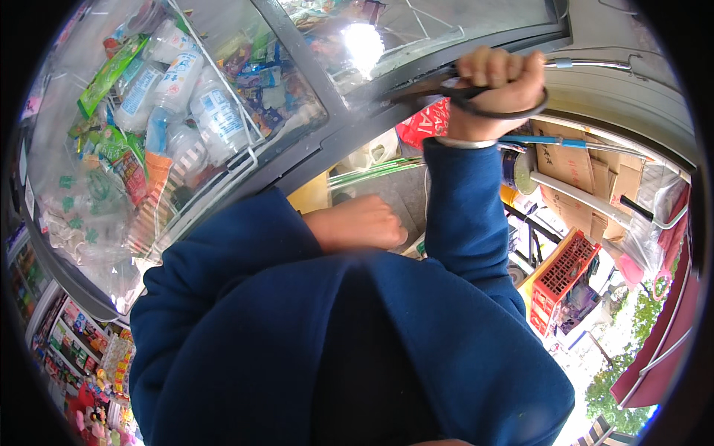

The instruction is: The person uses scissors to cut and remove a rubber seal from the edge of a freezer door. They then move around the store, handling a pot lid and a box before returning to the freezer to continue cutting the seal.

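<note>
Nearest the lens, a dark blue long-sleeved garment [335, 349] fills the lower middle of the view, both sleeves rising from it. Left hand [357, 223] is clenched into a fist just above the left sleeve; whether it encloses anything cannot be told. Right hand [502, 85] is raised higher and to the right, closed around the black loop handles of a pair of scissors [476, 97], whose blades run left along the dark frame of the freezer lid. One silver bangle [465, 142] circles the right wrist.

Left of the hands stands a chest freezer [312, 149] with sliding curved glass lids [178, 111]. Under the glass lie at least four clear plastic bottles with white-and-blue labels [212, 111], set close together in a white wire basket. Flat packets surround them: a long green one [111, 70] at upper left, an orange one [156, 167] below the bottles, blue and mixed-colour packets [268, 78] to the right. Clear bags with green marks [74, 215] lie at the lower left of the compartment.

Beyond the right sleeve: one red plastic crate [561, 279] standing on the floor, several flattened brown cardboard boxes [580, 167], one red bag with white print [428, 123], and white metal tubing [587, 201]. At far lower left, shelves [74, 349] carry small colourful goods. At far right, a dark red awning [662, 334] and green trees [617, 394] in daylight.
</note>
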A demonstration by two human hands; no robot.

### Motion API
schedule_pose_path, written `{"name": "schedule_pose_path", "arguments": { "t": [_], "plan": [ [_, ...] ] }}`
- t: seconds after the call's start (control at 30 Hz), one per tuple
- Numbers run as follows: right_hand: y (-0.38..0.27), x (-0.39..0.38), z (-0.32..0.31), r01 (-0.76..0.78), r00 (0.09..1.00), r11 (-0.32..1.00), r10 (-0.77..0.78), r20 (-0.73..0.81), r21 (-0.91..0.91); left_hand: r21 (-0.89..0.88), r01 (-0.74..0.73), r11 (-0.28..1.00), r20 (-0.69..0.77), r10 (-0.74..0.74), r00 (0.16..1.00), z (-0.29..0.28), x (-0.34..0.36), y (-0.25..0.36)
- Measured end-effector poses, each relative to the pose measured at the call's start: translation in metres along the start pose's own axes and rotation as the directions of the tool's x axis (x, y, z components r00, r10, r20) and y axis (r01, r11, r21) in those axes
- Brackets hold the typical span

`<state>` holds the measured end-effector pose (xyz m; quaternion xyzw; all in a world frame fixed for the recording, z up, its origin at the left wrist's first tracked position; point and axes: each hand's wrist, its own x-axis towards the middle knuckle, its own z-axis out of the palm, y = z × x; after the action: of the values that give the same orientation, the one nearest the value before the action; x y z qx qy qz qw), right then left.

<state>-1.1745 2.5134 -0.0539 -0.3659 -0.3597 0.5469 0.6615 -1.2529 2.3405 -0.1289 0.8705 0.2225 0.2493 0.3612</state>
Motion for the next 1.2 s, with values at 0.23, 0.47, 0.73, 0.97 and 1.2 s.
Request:
{"name": "schedule_pose_path", "arguments": {
  "t": [0.23, 0.47, 0.73, 0.97, 1.2],
  "plan": [
    [-0.001, -0.012, 0.010, -0.189, 0.981, 0.981, 0.191, -0.046, 0.046, -0.027, -0.004, 1.000, -0.007, 0.004, 1.000, 0.002, 0.001, -0.001],
    [0.008, -0.010, -0.002, -0.203, 0.979, 0.971, 0.204, 0.003, 0.125, 0.023, 0.018, 1.000, -0.022, -0.018, 1.000, 0.008, 0.001, -0.002],
    [0.041, -0.013, -0.010, 0.045, 0.948, 0.918, -0.163, -0.273, -0.393, -0.005, 0.054, 0.999, 0.086, -0.053, 0.995, -0.004, 0.012, 0.015],
    [-0.002, -0.043, 0.018, 0.186, 0.979, 0.983, -0.185, -0.083, -0.005, -0.003, 0.390, 0.921, 0.286, -0.373, 0.883, -0.007, 0.007, 0.013],
    [-0.035, -0.060, 0.030, 0.574, 0.816, 0.679, -0.424, 0.393, -0.458, 0.033, 0.321, 0.947, 0.261, -0.318, 0.911, 0.000, -0.004, -0.004]
  ]
}}
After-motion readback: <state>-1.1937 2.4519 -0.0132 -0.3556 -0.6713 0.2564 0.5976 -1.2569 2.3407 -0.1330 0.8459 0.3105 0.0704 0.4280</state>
